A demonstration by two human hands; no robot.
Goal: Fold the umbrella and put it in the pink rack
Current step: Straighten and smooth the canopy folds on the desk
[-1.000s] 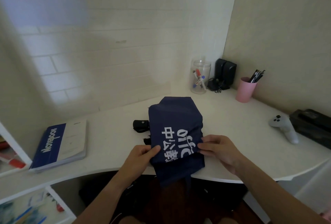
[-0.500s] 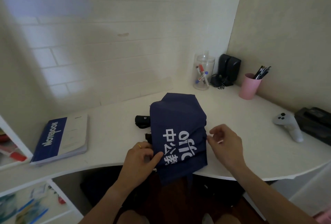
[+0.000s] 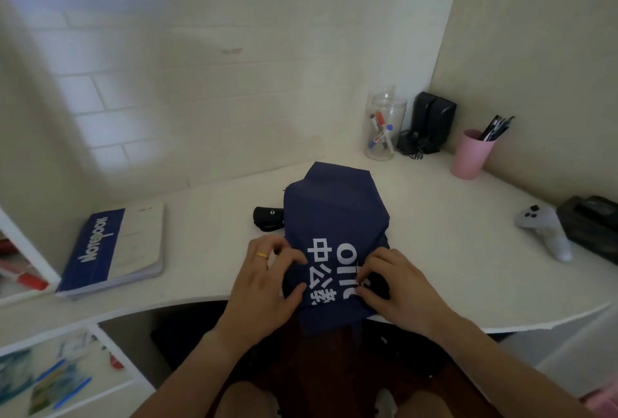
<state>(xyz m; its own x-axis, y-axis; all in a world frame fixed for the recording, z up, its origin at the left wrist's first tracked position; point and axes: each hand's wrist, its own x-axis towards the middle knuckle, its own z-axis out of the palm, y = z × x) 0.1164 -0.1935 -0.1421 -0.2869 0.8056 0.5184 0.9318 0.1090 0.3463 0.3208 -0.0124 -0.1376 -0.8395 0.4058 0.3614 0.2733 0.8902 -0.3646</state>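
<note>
head view: navy umbrella (image 3: pixel 334 217) lies flat — white lettering, both hands gripping.

Dim, soft focus, wide-angle edge distortion

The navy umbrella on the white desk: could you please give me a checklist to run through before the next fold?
1. Left hand on the navy fabric umbrella: ok, fingers pinch its left edge.
2. Right hand on it: ok, fingers press the printed panel.
3. Umbrella supported by the white desk: not ok, its near end overhangs the edge.
4. Black handle clear of the hands: ok.
5. Fabric rolled tight: not ok, it lies flat and wide.
6. Pink rack located: cannot tell; only a pink cup shows.
</note>
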